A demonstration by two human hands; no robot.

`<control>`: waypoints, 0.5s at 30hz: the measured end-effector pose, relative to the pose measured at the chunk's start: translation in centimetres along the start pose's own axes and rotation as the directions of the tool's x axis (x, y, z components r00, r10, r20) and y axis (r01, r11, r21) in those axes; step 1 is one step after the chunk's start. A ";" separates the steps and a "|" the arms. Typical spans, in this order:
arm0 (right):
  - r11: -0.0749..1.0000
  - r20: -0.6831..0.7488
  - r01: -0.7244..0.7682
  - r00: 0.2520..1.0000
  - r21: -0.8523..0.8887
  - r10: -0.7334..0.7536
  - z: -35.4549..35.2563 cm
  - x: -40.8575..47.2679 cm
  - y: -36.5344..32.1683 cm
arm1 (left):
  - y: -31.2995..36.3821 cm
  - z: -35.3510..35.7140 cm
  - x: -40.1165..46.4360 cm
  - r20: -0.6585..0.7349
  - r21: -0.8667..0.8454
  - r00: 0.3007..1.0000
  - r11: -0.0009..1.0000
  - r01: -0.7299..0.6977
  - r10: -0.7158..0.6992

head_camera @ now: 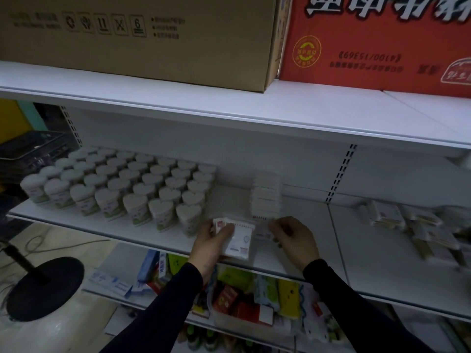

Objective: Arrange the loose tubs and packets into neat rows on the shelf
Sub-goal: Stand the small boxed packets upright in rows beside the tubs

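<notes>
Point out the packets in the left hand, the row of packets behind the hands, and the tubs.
packets in the left hand (239, 240): head view, white face of the top packet.
row of packets (266, 197): head view, middle of the row.
tubs (163, 212): head view, front tub's side.

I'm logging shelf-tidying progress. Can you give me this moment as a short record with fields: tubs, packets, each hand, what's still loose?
tubs: white tubs stand in neat rows on the left of the shelf
packet row: packets lined up right of the tubs
left hand: left hand grips a stack of packets at the shelf's front
right hand: right hand pinches one packet
still loose: pile lying untidy at the right, blurred
</notes>
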State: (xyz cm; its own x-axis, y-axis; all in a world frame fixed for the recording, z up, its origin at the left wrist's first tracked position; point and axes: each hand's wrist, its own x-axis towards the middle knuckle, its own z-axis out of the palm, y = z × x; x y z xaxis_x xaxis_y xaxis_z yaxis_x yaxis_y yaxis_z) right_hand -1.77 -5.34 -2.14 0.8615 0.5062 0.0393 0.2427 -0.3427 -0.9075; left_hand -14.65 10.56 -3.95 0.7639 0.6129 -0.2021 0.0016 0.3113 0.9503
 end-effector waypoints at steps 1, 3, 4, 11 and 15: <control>1.000 0.096 0.010 0.995 0.013 -0.011 0.2 -0.3 -0.4 | 0.1 0.4 -0.1 0.003 0.008 1.000 1.000 -0.009 0.009; 0.999 0.224 0.020 0.974 0.047 -0.030 0.8 -0.7 -0.9 | 0.2 0.9 -0.1 0.024 -0.002 1.000 1.000 -0.006 0.006; 0.996 0.237 0.004 0.971 0.085 -0.024 1.1 -0.8 -0.9 | 0.3 1.2 -0.2 0.037 -0.017 0.999 1.000 -0.003 0.004; 0.950 0.247 -0.125 0.968 0.285 0.053 1.0 -0.8 -1.0 | 0.7 1.8 -0.3 0.060 -0.018 0.998 0.999 -0.027 0.028; 0.936 0.113 -0.110 0.991 0.333 0.076 0.0 -0.4 -0.3 | 0.3 0.8 -0.2 0.002 -0.026 1.000 1.000 -0.002 0.002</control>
State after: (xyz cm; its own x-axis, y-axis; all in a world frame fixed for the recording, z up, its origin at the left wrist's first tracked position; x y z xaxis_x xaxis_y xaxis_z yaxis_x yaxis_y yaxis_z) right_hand -2.18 -5.41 -1.92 0.8218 0.5645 -0.0773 -0.0161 -0.1126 -0.9935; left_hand -14.25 9.93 -3.44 0.7653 0.6118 -0.2001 -0.0164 0.3292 0.9441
